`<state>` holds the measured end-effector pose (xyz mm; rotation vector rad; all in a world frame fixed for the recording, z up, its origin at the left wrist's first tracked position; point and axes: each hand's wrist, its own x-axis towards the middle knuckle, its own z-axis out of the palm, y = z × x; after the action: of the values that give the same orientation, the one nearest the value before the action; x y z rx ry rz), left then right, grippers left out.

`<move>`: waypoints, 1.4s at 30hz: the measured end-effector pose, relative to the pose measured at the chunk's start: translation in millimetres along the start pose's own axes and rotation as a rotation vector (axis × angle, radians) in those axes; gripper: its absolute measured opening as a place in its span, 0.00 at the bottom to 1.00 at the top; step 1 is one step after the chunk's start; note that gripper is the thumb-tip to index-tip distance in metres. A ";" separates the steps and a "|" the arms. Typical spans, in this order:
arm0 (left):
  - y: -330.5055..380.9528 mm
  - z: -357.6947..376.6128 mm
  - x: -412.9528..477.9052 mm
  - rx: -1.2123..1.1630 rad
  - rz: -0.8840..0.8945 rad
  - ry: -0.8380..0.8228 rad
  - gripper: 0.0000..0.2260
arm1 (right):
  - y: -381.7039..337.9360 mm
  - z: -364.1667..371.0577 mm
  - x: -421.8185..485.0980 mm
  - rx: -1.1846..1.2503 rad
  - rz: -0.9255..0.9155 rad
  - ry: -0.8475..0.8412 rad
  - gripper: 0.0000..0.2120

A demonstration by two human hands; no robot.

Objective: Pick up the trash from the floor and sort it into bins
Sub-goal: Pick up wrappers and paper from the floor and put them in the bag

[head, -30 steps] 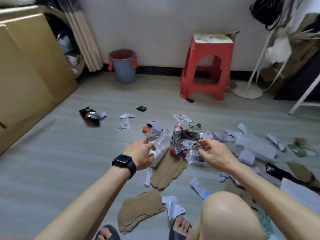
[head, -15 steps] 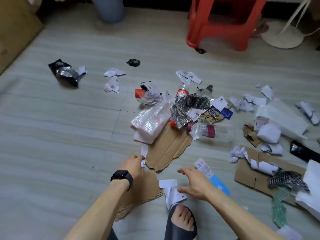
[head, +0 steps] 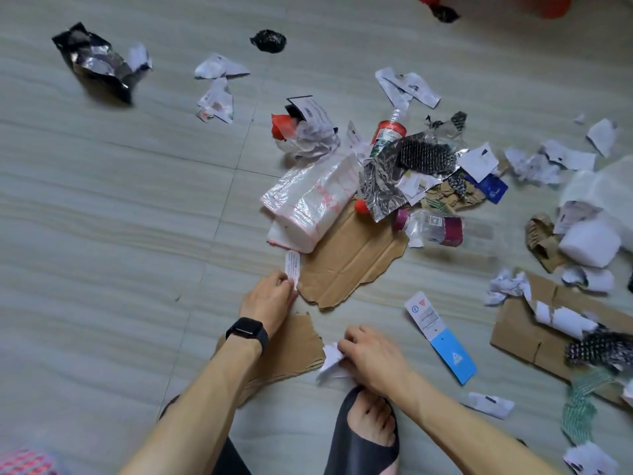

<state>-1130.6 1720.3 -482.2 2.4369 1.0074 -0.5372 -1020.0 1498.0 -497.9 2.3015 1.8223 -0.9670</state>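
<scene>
Trash lies scattered over the grey floor. My left hand (head: 269, 299), with a black watch on the wrist, pinches a small white paper slip (head: 293, 267) beside a torn piece of brown cardboard (head: 352, 265). My right hand (head: 371, 358) grips a crumpled white paper scrap (head: 330, 361) just above my sandalled foot. A second cardboard piece (head: 291, 347) lies under my left wrist. A clear plastic tissue pack (head: 311, 200), foil wrappers (head: 383, 186) and plastic bottles (head: 428, 226) are piled beyond my hands.
A blue-and-white tag (head: 440, 337) lies right of my right hand. More cardboard (head: 534, 334), paper scraps and white foam (head: 589, 243) sit at the right. A black foil bag (head: 94, 63) lies far left. The red stool's foot (head: 548, 3) shows at the top edge.
The view has tilted down and the bin has left the frame. My left hand has taken hold of the white slip, and my right hand has closed on the paper scrap near my foot.
</scene>
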 end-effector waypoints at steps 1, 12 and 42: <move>-3.1 1.3 -1.0 0.010 0.009 -0.012 0.13 | -1.1 -3.4 0.3 0.032 0.015 -0.007 0.09; -45.4 -90.6 -60.2 0.020 -0.120 0.183 0.09 | -2.5 -105.3 -5.3 0.263 0.225 0.171 0.08; -303.7 -149.9 -501.2 -0.116 -0.806 0.489 0.10 | -513.9 -175.6 12.1 0.151 -0.598 -0.113 0.21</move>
<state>-1655.3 1714.0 -181.4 2.0165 2.1770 -0.0940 -1401.4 1736.0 -192.9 1.7329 2.5187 -1.3017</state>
